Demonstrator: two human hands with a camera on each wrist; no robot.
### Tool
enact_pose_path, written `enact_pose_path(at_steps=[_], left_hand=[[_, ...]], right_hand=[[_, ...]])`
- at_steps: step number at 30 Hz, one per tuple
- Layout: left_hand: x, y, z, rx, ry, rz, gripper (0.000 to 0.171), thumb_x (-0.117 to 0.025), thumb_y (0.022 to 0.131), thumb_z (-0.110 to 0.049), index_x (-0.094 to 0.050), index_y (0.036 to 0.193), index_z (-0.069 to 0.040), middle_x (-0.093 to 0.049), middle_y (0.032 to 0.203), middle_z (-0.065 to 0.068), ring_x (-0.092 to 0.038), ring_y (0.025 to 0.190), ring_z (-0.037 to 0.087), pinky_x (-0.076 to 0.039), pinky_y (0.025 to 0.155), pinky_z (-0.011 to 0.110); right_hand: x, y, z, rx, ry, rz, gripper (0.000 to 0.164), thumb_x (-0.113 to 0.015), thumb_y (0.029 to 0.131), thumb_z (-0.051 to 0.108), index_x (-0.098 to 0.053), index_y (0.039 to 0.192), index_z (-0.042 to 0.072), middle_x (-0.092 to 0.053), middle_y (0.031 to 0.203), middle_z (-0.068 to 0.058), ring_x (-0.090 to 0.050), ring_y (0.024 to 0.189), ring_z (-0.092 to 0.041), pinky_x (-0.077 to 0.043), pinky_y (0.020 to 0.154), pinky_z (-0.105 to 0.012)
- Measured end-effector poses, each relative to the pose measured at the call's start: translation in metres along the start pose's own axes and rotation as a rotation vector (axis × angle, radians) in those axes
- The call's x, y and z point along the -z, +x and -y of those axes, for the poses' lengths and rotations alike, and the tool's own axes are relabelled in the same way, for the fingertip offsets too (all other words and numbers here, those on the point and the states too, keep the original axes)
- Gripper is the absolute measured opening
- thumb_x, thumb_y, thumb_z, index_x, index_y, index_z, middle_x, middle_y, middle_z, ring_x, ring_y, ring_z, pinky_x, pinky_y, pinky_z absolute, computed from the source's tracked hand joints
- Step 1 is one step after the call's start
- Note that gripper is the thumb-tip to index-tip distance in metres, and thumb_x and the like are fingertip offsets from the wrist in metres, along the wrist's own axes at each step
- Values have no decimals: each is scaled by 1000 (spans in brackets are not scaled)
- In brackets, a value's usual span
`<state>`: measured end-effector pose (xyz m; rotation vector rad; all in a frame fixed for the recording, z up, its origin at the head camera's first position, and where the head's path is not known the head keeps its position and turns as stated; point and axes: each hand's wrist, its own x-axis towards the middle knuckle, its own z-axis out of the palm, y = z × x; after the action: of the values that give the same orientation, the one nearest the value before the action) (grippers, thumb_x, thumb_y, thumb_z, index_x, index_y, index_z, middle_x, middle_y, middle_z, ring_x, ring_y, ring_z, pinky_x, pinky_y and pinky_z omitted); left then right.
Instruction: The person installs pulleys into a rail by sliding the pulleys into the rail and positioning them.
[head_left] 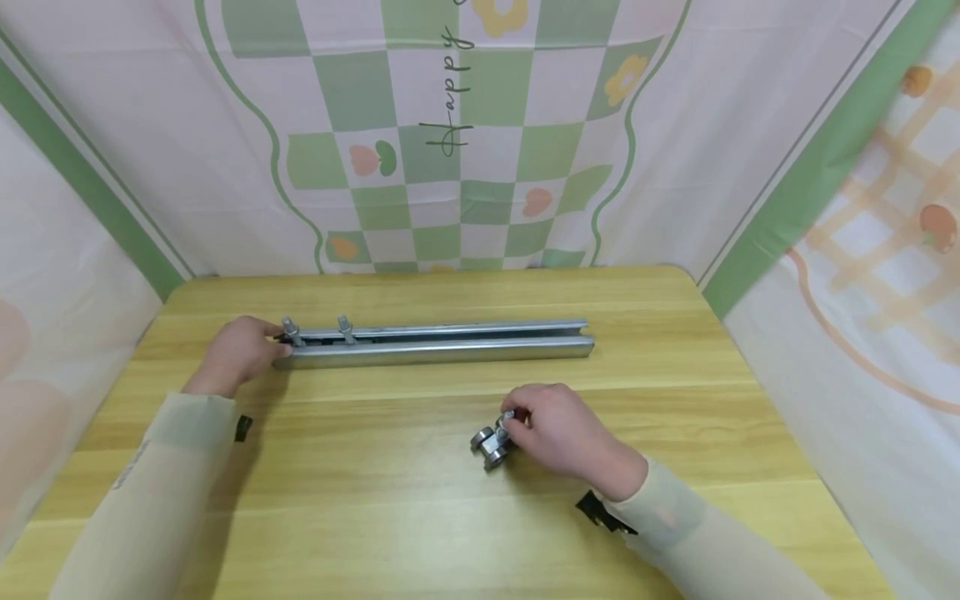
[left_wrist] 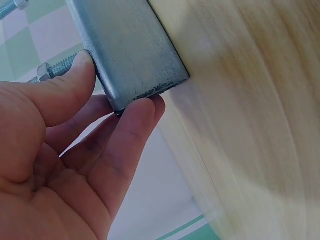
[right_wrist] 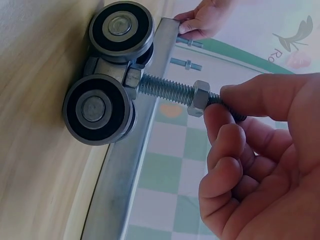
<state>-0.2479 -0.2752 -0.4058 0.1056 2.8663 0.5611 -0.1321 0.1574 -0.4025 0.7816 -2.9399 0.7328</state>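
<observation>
In the head view a metal channel rail (head_left: pixel 442 350) lies lengthwise on the table, its slot facing up. Two threaded bolts (head_left: pixel 345 329) with nuts stick up from the slot near its left end. My left hand (head_left: pixel 238 354) holds that left end, the thumb on the slot edge and fingertips against the end face (left_wrist: pixel 150 92). My right hand (head_left: pixel 562 425) pinches the threaded bolt (right_wrist: pixel 167 89) of a roller trolley (right_wrist: pixel 102 75) between thumb and forefinger. The trolley, with several dark-rimmed wheels and a nut on its bolt, is in front of the rail, right of centre.
The wooden table (head_left: pixel 375 500) reaches back to a checked cloth (head_left: pixel 427 167) hung behind it. Printed cloths also hang along the left and right sides. A black wrist strap part (head_left: pixel 600 512) shows below the right sleeve, another (head_left: pixel 243 428) beside the left.
</observation>
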Motion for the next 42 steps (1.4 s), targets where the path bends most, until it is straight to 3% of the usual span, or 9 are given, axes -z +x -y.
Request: enact_pose_path(at_steps=[18, 28, 42], left_hand=[[0, 0, 0, 3, 3, 6, 51, -66, 97, -24, -56, 131, 13, -51, 135, 32, -43, 125, 55, -34, 104, 65], [0, 0, -1, 9, 4, 3, 51, -66, 96, -25, -56, 131, 12, -52, 135, 32, -43, 125, 55, -34, 104, 64], [1, 0, -1, 13, 3, 3, 51, -65, 97, -25, -56, 131, 12, -51, 136, 32, -42, 126, 55, -33, 104, 64]], right_hand=[[16, 2, -21, -51, -10, 14, 5, -69, 90, 11, -72, 94, 9, -63, 77, 8, -54, 65, -5, -50, 59, -26], [24, 2, -40, -131, -16, 4, 7, -69, 91, 13, -71, 96, 9, -63, 75, 8, -56, 64, -7, -52, 60, -28], [36, 2, -45, -160, -35, 31, 10, -68, 92, 8, -72, 101, 5, -64, 79, 5, -55, 68, -12, -51, 63, -34]])
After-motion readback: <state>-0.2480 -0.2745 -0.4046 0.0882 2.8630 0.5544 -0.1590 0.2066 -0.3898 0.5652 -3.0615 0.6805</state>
